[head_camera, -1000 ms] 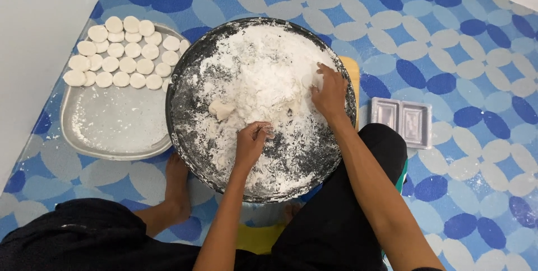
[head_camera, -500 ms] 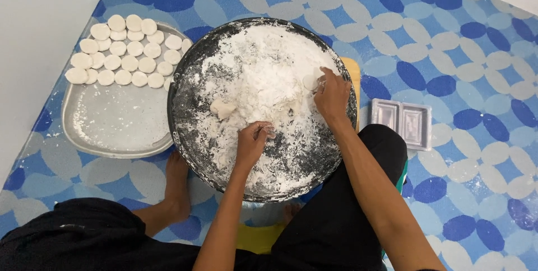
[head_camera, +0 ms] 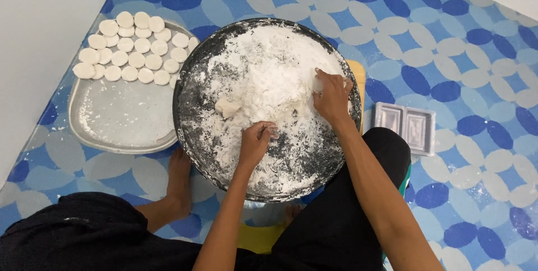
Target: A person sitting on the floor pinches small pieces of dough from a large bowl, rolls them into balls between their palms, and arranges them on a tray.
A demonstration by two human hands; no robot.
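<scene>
A large dark round pan (head_camera: 190, 75) stands on the floor between my legs, filled with white floury dough (head_camera: 269, 75). My left hand (head_camera: 256, 139) rests in the near part of the pan, its fingers curled around a pinch of the white mix. At the right side of the heap, my right hand (head_camera: 332, 94) is cupped over the dough with its fingers dug into a lump. A small pale lump (head_camera: 227, 107) lies on the heap, left of my left hand.
A grey metal tray (head_camera: 120, 120) lies left of the pan, with several round white discs (head_camera: 131, 50) in rows at its far end. A small two-cavity rectangular mould (head_camera: 404, 127) sits to the right. My bare foot (head_camera: 179, 176) is beside the tray on the blue patterned floor.
Both hands stay in the dough and have hardly shifted. The right hand's fingers press a little deeper into the heap.
</scene>
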